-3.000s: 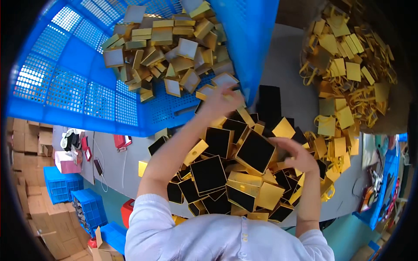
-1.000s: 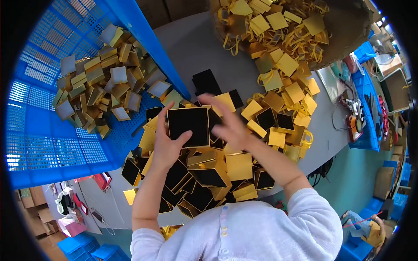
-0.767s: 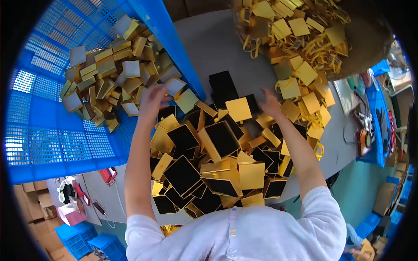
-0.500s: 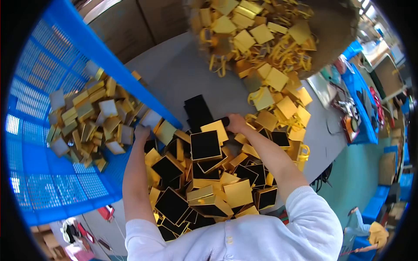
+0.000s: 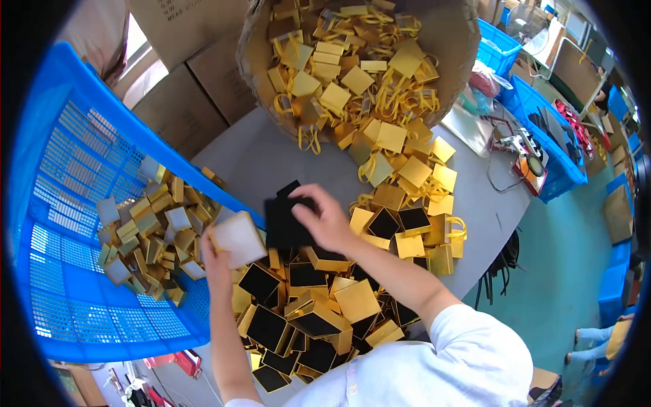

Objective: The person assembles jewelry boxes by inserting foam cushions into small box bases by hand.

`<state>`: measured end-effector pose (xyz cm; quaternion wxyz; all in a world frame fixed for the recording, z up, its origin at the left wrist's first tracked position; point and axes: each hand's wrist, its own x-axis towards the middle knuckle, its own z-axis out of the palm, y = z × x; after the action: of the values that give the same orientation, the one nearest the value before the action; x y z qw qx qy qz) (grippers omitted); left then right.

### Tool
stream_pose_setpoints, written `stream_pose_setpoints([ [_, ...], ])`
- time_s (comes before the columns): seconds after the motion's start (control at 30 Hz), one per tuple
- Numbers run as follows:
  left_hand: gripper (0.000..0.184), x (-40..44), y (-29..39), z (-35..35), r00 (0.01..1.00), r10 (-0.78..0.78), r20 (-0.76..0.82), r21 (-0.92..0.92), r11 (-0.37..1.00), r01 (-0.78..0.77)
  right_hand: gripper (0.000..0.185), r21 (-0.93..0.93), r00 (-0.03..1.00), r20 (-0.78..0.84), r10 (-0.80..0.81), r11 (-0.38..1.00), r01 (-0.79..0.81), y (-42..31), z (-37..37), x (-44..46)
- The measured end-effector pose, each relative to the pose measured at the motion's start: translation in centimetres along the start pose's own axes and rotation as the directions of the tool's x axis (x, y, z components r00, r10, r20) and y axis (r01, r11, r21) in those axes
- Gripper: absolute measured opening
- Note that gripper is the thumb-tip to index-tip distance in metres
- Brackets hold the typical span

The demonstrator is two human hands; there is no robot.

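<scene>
My left hand [image 5: 217,254] grips a small gold box [image 5: 239,240] at its left edge, its pale white face turned up, beside the rim of the blue basket. Just to the right, my right hand [image 5: 324,220] has its thumb and fingers closed at the edge of a black square pad [image 5: 288,227]. More black pads [image 5: 287,189] lie under or behind it on the table; how many is hidden. Below both hands is a heap of gold boxes [image 5: 357,300], many showing black insides.
The blue basket [image 5: 156,159] on the left contains many gold boxes [image 5: 152,224]. A large round carton [image 5: 254,51] at the back spills gold boxes with yellow ribbons onto the grey table [image 5: 237,152]. Blue crates [image 5: 566,180] stand right; a person's legs [image 5: 593,344] show lower right.
My left hand has come away from the basket rim with the white-faced gold box. My right hand has moved left over the black pads. The whole view has shifted.
</scene>
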<state>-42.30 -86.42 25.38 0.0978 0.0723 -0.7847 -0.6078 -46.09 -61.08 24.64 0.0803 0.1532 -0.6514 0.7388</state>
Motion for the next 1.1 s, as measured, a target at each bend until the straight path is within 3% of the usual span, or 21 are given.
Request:
stream_pose_setpoints([
  [0.03,0.053,-1.0,0.7,1.5,0.990,0.141,0.031,0.087,0.986,-0.143,0.023,-0.034,0.997,0.074,0.013,0.999,-0.010,-1.4,1.0,-0.7],
  [0.1,0.043,-3.6,3.7,4.5,0.998,0.046,0.050,-0.026,0.999,-0.045,0.022,-0.285,0.946,0.138,-0.294,0.903,0.322,-1.3,2.6,-1.4],
  [0.17,0.040,-4.8,3.7,6.2,0.964,0.267,0.003,0.217,0.940,-0.262,0.024,-0.357,0.960,0.176,-0.219,0.894,0.270,-1.6,2.7,-2.2],
  [0.23,0.038,-6.2,3.6,7.4,0.973,0.226,0.041,0.092,0.969,-0.229,0.032,-0.373,0.921,0.151,-0.359,0.842,0.390,-0.7,2.5,-2.1],
  [0.3,0.037,-7.5,5.8,8.3,0.995,0.071,0.063,-0.034,0.997,-0.069,0.041,-0.436,0.926,0.248,-0.285,0.821,0.369,-0.9,1.7,-2.1],
  [0.37,0.037,-7.6,4.2,8.8,0.975,0.214,0.055,-0.064,0.975,-0.211,0.049,-0.587,0.899,0.304,-0.317,0.681,0.438,-1.9,1.7,-2.7],
  [0.43,0.038,-7.6,4.0,8.5,0.981,0.186,0.058,-0.082,0.980,-0.181,0.046,-0.478,0.931,0.289,-0.222,0.810,0.341,-1.9,1.5,-2.8],
  [0.5,0.040,-8.1,3.9,7.8,0.993,0.113,0.028,-0.109,0.988,-0.109,0.039,-0.091,0.999,0.040,0.033,0.995,-0.029,-0.8,1.8,-3.2],
  [0.63,0.050,-8.6,3.6,6.9,0.998,0.028,0.059,-0.194,0.981,-0.016,0.027,-0.311,0.986,0.126,0.112,0.948,-0.068,0.0,2.4,-5.1],
  [0.67,0.056,-8.4,3.1,6.4,0.998,0.049,0.039,-0.169,0.985,-0.042,0.024,-0.209,0.999,0.044,-0.008,0.978,0.017,0.5,3.1,-5.4],
  [0.7,0.055,-8.3,2.9,5.7,0.992,-0.083,0.091,-0.172,0.980,0.098,0.022,-0.225,0.988,0.060,0.145,0.966,-0.128,-0.1,3.1,-5.8],
  [0.83,0.060,-7.8,2.3,4.4,0.979,-0.140,0.146,-0.100,0.983,0.155,0.016,-0.155,0.967,0.179,0.184,0.975,-0.157,0.8,3.0,-6.0],
  [0.9,0.068,-7.4,1.7,4.3,0.977,-0.128,0.172,0.026,0.992,0.125,0.017,-0.255,0.963,0.224,0.147,0.963,-0.087,1.2,3.4,-5.8],
  [0.93,0.075,-7.0,0.5,3.9,0.985,-0.025,0.169,0.177,0.984,-0.005,0.020,-0.238,0.932,0.233,0.277,0.946,-0.221,0.7,3.5,-5.6],
  [0.97,0.078,-6.6,1.0,3.4,0.978,-0.055,0.203,0.188,0.982,0.016,0.021,-0.183,0.923,0.314,0.223,0.968,-0.171,1.7,3.0,-4.9],
  [1.0,0.077,-5.6,2.9,2.0,0.914,-0.181,0.362,0.256,0.963,0.088,0.021,-0.192,0.828,0.490,0.272,0.960,-0.201,3.1,1.1,-3.7],
  [1.03,0.077,-4.6,4.3,0.3,0.808,-0.308,0.503,0.331,0.932,0.149,0.021,0.041,0.810,0.452,0.372,0.899,-0.436,4.0,0.2,-2.5],
  [1.07,0.074,-3.5,3.1,-1.4,0.806,-0.183,0.563,0.249,0.967,0.047,0.023,0.050,0.842,0.302,0.448,0.874,-0.483,5.9,-1.3,-0.8],
  [1.1,0.065,-1.6,0.6,-3.1,0.866,-0.135,0.481,0.178,0.983,0.055,0.028,-0.186,0.911,0.126,0.392,0.912,-0.366,8.2,-2.5,1.0],
])
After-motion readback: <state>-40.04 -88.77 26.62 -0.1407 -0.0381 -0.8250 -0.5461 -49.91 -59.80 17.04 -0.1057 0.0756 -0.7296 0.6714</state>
